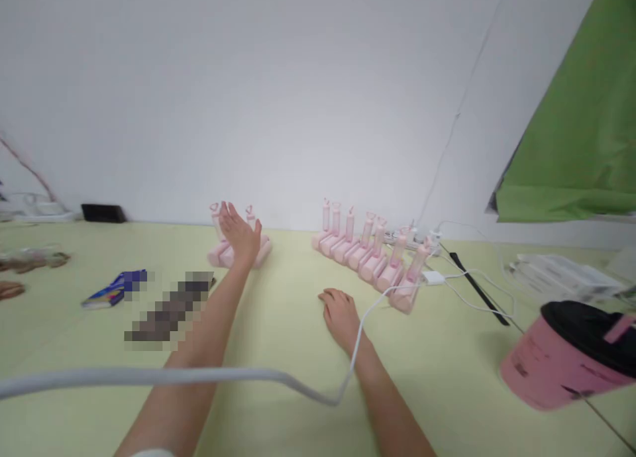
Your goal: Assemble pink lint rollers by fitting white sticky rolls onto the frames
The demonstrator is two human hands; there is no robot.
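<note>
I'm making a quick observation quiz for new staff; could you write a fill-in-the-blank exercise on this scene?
1. The left hand is at the group with ____ pink devices than the longer row has.
2. Compared with the left hand, the right hand is ____ from the wall.
3. The pink cup has a lid coloured ____.
4. The sheet at the upper right is coloured ____.

Missing words: fewer; farther; black; green
</note>
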